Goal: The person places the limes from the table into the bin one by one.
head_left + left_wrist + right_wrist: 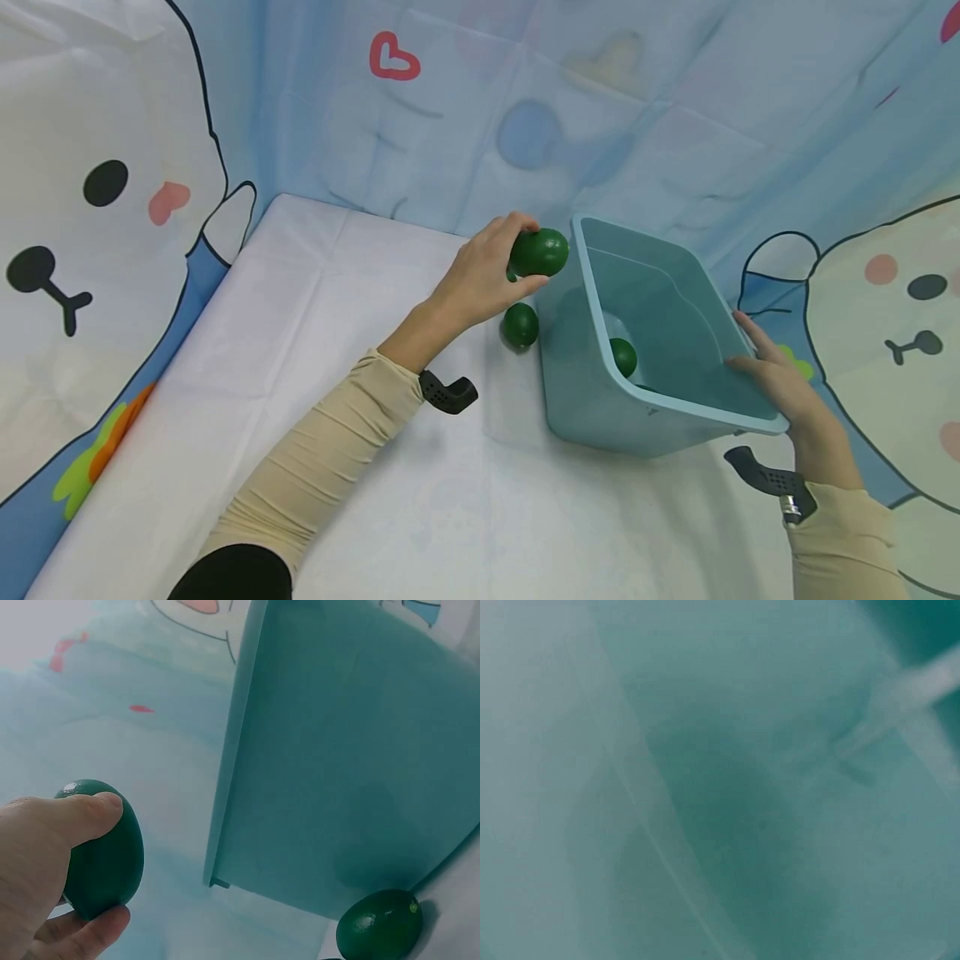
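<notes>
My left hand (480, 271) pinches a dark green, glossy avocado (542, 252) between thumb and fingers, just left of the bin's rim. In the left wrist view, the held avocado (105, 851) is beside the teal plastic bin (352, 750). A second avocado (520, 326) rests on the white surface against the bin's left side. Part of another green fruit peeks out behind the left hand. Inside the bin (667, 400) lies one more avocado (622, 357), partly hidden by the wall. My right hand (780, 383) grips the bin's right rim, thumb inside. Its wrist view shows mostly blurred teal wall (727, 825).
A white cloth (300, 333) covers the table. Behind it hangs a blue curtain (450, 125) printed with hearts and cartoon animals. Black wrist-camera mounts (448, 392) stick out from both wrists.
</notes>
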A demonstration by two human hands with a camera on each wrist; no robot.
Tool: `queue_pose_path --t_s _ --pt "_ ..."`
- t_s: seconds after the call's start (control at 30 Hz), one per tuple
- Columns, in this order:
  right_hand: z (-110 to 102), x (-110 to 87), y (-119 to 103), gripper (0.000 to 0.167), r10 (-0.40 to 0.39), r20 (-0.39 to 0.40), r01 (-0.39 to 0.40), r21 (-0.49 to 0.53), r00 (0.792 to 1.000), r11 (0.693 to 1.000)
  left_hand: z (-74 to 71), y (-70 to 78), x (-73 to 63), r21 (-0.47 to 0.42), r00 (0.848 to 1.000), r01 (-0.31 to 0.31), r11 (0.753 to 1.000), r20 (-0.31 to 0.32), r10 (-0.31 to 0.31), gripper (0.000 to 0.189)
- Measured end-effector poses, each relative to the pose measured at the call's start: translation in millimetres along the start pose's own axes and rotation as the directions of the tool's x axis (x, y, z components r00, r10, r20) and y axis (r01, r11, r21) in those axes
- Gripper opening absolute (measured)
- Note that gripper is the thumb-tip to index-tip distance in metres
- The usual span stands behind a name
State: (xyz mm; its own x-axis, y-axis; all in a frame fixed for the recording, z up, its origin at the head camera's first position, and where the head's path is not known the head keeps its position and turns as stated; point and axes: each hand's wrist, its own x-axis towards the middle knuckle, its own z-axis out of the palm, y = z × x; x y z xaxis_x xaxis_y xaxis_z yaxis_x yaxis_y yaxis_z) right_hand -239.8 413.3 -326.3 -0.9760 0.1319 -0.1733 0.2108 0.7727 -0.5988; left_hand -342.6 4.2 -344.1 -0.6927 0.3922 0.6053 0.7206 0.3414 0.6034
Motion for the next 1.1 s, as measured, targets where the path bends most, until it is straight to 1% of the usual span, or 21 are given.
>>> queue_pose_path --t_s 0.5,0.87,1.1 --pt "0 -0.5 1 0.067 0.003 -0.005 -0.003 0.004 1.0 1.0 -1.2 12.4 -1.2 -0.019 0.996 -0.083 0.996 -0.015 0.082 0.053" --pt "0 -0.2 0 0.067 0.006 -0.002 -0.006 0.004 1.0 1.0 0.3 16.0 -3.4 -0.024 0.994 -0.105 0.994 0.001 0.105 0.054" --pt "0 -0.3 0 0.067 0.007 -0.001 -0.007 0.003 1.0 1.0 1.7 18.2 -4.0 -0.021 0.994 -0.102 0.995 0.024 0.102 0.055"
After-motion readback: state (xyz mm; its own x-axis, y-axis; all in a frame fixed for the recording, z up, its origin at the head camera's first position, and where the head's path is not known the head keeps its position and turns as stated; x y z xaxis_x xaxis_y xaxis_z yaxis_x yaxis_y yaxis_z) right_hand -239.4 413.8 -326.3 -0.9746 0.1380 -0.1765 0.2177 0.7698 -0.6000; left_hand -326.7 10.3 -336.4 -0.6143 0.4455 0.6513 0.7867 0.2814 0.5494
